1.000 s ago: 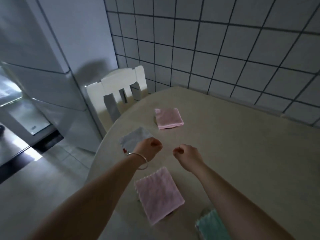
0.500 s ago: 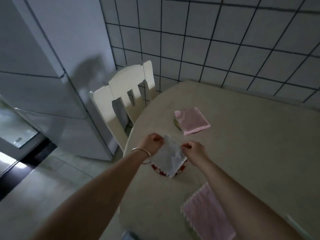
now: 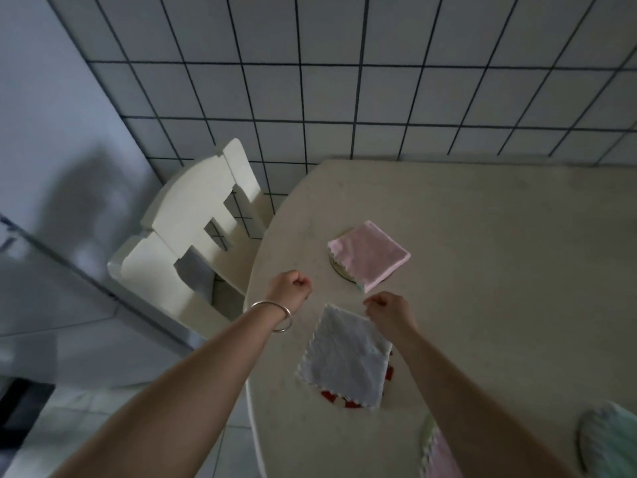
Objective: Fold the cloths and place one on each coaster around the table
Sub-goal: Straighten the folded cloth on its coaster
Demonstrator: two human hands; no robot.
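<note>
A folded grey cloth point(image 3: 344, 360) lies flat on a red and white coaster point(image 3: 348, 403) near the table's left edge. My left hand point(image 3: 289, 288) hovers just beyond its far left corner, fingers curled, holding nothing. My right hand point(image 3: 387, 310) is at the cloth's far right edge, fingers closed and touching or almost touching it. Further back a folded pink cloth point(image 3: 370, 255) rests on a pale coaster point(image 3: 339, 270). Another pink cloth point(image 3: 439, 457) shows under my right forearm at the bottom edge.
The beige rounded table point(image 3: 499, 270) stands against a tiled wall point(image 3: 344, 81). A white chair point(image 3: 193, 236) is tucked in at its left. A pale green cloth point(image 3: 610, 436) lies at the bottom right. A grey cabinet point(image 3: 51, 201) stands at the left.
Both hands held the grey cloth above the red coaster; now it lies flat on it and the left hand has let go. The view has swung towards the table.
</note>
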